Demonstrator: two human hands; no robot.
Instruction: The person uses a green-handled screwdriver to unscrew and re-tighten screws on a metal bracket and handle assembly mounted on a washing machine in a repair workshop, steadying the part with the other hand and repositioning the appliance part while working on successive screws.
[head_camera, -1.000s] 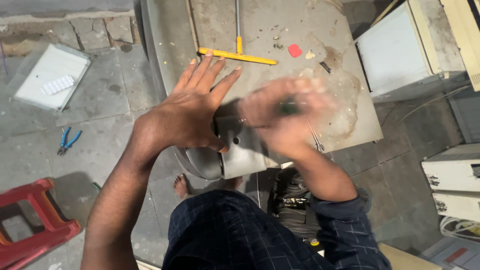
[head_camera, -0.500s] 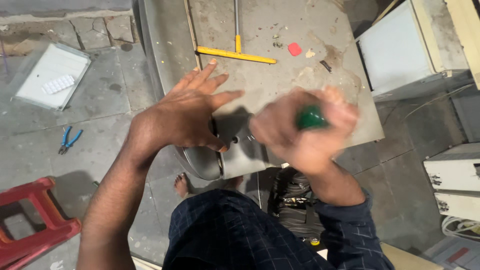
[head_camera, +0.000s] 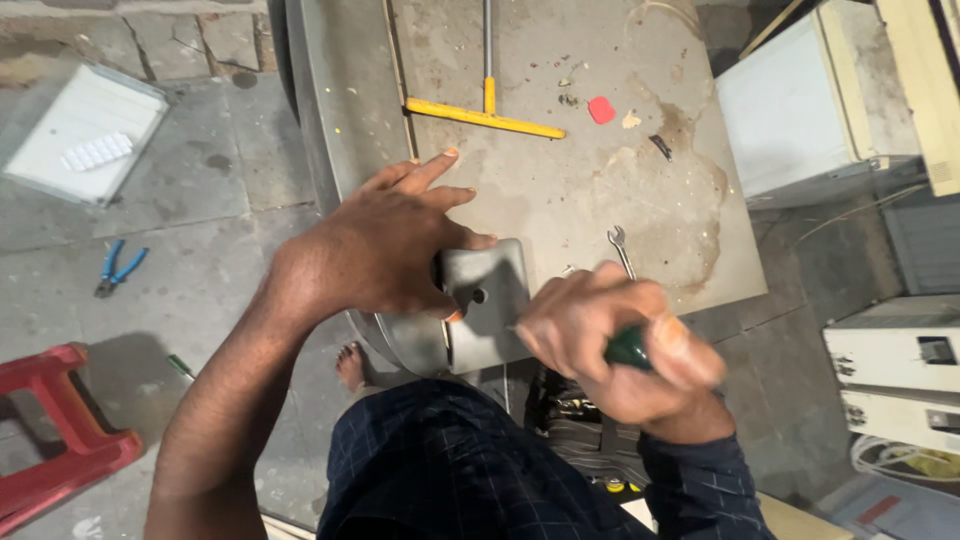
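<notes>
Pressing down with spread fingers, the left hand (head_camera: 385, 245) lies flat on a small grey metal plate (head_camera: 488, 300) at the near edge of the worn workbench (head_camera: 560, 190). That hand grips nothing; its palm and thumb simply pin the plate, whose near side overhangs the bench edge just above the person's lap. A small dark hole shows in the plate beside the thumb.

The right hand (head_camera: 620, 345) is clenched tight around a green tool handle (head_camera: 628, 348), just to the right of the plate and touching its edge. The hand is blurred, and I cannot tell what kind of tip the tool has, since the fist hides it.

A small spanner (head_camera: 621, 248) lies on the bench just beyond the right hand. Further back rest a yellow T-shaped tool (head_camera: 485, 115), a red scrap (head_camera: 601, 110) and a little dark piece (head_camera: 660, 147), all well apart from the hands.

On the stone floor to the left lie blue-handled pliers (head_camera: 117, 268), a white tray (head_camera: 85, 148) and, nearer, a red plastic stool (head_camera: 55, 440). White appliance casings (head_camera: 790, 110) stand to the right of the bench.
</notes>
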